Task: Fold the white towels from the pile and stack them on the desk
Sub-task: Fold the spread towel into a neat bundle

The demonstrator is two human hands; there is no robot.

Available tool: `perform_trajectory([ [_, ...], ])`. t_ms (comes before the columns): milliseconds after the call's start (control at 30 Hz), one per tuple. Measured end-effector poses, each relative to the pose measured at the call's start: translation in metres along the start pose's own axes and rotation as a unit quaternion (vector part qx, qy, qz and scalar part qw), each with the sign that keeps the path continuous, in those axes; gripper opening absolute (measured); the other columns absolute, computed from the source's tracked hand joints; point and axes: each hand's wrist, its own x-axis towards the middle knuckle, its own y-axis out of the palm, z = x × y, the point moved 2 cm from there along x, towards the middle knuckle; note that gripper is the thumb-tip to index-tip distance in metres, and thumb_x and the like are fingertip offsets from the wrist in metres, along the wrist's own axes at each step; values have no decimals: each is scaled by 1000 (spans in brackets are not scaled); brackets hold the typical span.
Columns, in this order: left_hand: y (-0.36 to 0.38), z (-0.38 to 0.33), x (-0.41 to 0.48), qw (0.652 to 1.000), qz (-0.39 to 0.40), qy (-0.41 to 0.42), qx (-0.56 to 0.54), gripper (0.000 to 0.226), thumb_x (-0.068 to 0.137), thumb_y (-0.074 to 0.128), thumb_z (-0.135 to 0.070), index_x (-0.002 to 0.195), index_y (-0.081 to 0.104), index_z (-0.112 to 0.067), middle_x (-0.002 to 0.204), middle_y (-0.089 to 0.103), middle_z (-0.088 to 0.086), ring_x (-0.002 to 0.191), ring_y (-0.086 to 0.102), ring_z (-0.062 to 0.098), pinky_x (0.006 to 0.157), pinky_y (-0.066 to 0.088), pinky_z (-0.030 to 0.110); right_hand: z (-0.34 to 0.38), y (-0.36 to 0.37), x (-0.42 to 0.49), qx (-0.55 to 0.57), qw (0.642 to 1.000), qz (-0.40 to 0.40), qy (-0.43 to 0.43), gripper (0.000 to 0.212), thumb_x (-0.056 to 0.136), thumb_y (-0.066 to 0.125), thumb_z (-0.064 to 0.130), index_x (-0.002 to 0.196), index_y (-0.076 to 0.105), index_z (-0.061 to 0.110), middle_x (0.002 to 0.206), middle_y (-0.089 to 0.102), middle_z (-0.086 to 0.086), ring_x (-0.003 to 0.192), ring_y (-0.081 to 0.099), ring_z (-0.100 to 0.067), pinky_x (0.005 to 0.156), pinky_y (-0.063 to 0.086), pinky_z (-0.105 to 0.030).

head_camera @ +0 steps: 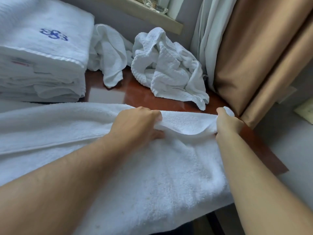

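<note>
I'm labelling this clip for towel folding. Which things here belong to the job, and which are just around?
Job: spread towel, gripped by left hand and right hand; folded stack; crumpled towels; desk.
Around: tan curtain; white sheer curtain; shelf.

Soft, cool daylight fills the scene, moderately bright and without hard shadows; it seems to come from the upper right, where the sheer curtain glows palest. The glossy red-brown bench throws back a pale patch of glare just beside the folded towel stack. The spread towel is nearly blown out — its pile reads only faintly. Shadows gather softly under the crumpled towels and at the foot of the tan drape. Wide-angle distortion bends the edges — forearms swell at the lower corners, and the whole picture is slightly soft.
</note>
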Motion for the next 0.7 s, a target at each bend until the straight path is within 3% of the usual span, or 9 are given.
perform_trajectory([
  [133, -5, -7, -6, 998, -22, 44, 44, 24, 91, 64, -50, 110, 66, -34, 92, 64, -5, 82, 63, 25, 60, 45, 32, 13, -2, 4, -219, 974, 55, -26, 81, 82, 73, 26, 146, 26, 7, 108, 48, -11, 70, 49, -23, 65, 42, -34],
  [200, -12, -14, -10, 990, -66, 104, 62, 12, 89, 70, -35, 99, 71, -30, 78, 61, -4, 68, 59, 27, 52, 36, 29, 14, -3, 0, -192, 977, 63, -63, 71, 87, 60, 19, 152, 31, 17, 116, 53, -7, 81, 55, -25, 66, 45, -32],
  [233, -16, -18, -11, 984, -90, 143, 64, 9, 85, 73, -27, 94, 73, -26, 71, 58, -3, 62, 57, 28, 50, 31, 28, 11, -6, 0, -124, 988, 65, -64, 66, 87, 54, 17, 151, 38, 21, 120, 57, -3, 90, 60, -26, 71, 51, -34],
  [333, -21, -27, -14, 967, -123, 216, 52, 8, 84, 73, -22, 92, 73, -20, 67, 51, 1, 57, 52, 30, 47, 32, 28, -3, -16, 7, 93, 994, 61, 8, 37, 76, 55, 17, 113, 64, 17, 106, 71, -6, 98, 70, -30, 90, 58, -44],
  [400, -13, -27, -15, 973, -75, 207, 67, 11, 88, 69, -30, 97, 72, -24, 73, 52, -2, 62, 57, 30, 48, 39, 31, 0, -20, 12, 43, 996, 75, 5, 29, 76, 57, 21, 104, 63, 14, 100, 70, -7, 91, 69, -29, 86, 58, -42],
  [467, -7, -23, -18, 981, -1, 156, 117, 17, 94, 59, -36, 108, 68, -32, 83, 56, -6, 72, 62, 25, 55, 48, 34, 3, -29, 14, -116, 989, 50, -81, 32, 79, 58, 28, 107, 61, 13, 102, 68, -7, 82, 63, -25, 73, 51, -34],
  [533, -3, -21, -19, 981, 31, 126, 146, 22, 95, 55, -31, 115, 64, -35, 89, 57, -6, 76, 62, 24, 59, 51, 35, -5, -41, 11, -185, 968, 48, -164, 37, 82, 59, 30, 113, 62, 10, 106, 67, -6, 85, 58, -24, 72, 41, -29],
  [633, -8, -26, -25, 974, -4, 162, 161, 24, 86, 59, -14, 103, 67, -28, 78, 46, -5, 64, 56, 27, 47, 38, 33, -22, -53, 9, -141, 971, 59, -183, 40, 86, 58, 19, 124, 61, 8, 102, 65, -1, 95, 61, -26, 66, 40, -23],
  [700, -14, -32, -30, 957, -61, 233, 159, 26, 78, 52, 0, 90, 68, -17, 71, 41, 2, 53, 45, 27, 41, 27, 30, -21, -59, 6, -57, 984, 5, -171, 43, 90, 52, 14, 131, 59, 5, 113, 66, -6, 111, 61, -32, 74, 43, -21],
])
